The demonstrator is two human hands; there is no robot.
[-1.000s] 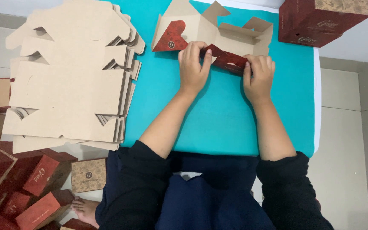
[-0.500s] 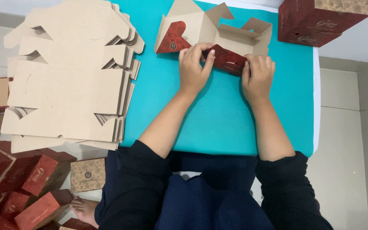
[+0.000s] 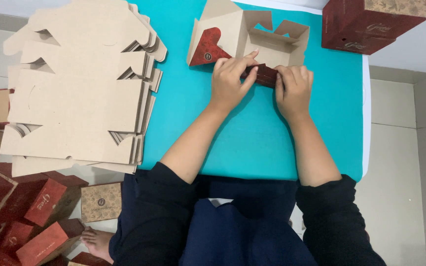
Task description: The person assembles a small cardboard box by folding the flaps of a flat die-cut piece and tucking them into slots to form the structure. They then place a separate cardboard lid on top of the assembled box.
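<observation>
A half-folded cardboard box (image 3: pixel 272 42), brown inside and dark red outside, stands on the teal table (image 3: pixel 252 143) at the far middle. Its left flap with a red triangle leans outward. My left hand (image 3: pixel 230 79) presses on the box's near red wall, fingers curled over its edge. Just to the right, my right hand (image 3: pixel 294 88) grips the same wall. Both forearms reach forward from dark sleeves.
A thick stack of flat brown box blanks (image 3: pixel 80 83) covers the table's left side and overhangs it. A finished dark red box (image 3: pixel 371 22) sits at the far right corner. Several finished red boxes (image 3: pixel 30 212) lie on the floor at lower left, beside a bare foot (image 3: pixel 97 241).
Both hands have moved closer together on the box's near wall, and that red wall has folded up so less of it shows.
</observation>
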